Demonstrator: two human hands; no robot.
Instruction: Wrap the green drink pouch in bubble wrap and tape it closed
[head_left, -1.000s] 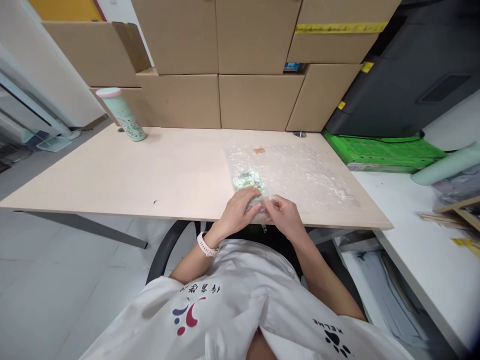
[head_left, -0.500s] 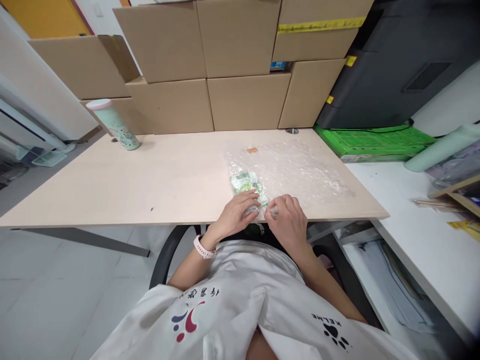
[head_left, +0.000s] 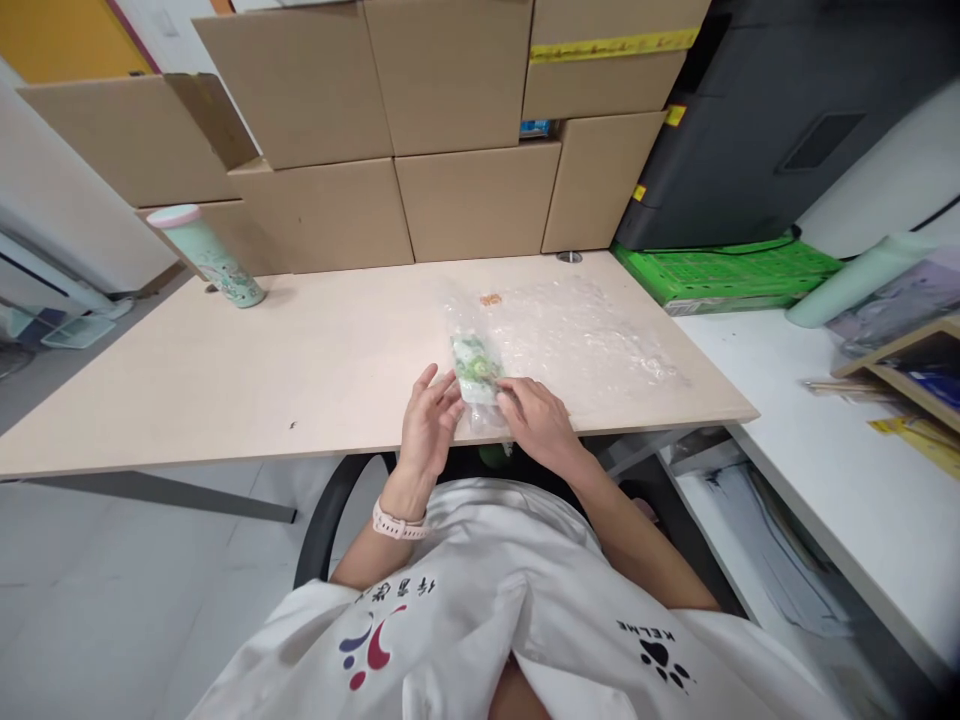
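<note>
Head view: the green-and-white packet (head_left: 472,356) lies at the left end of the clear bubble wrap (head_left: 592,335), near the table's (head_left: 337,350) front edge; the left hand (head_left: 431,418) is loosely spread beside it; the right hand (head_left: 541,420) meets its right edge, whether pinching I cannot tell.

pale desk (head_left: 352,350), white side table (head_left: 825,450), tiled floor (head_left: 150,590)

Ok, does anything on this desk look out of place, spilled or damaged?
Nothing looks spilled or damaged. One small oddity: a dark mark on the tabletop, left of the left hand, too small to identify. The mint bottle seems to lean, though that is probably the wide lens.
</note>
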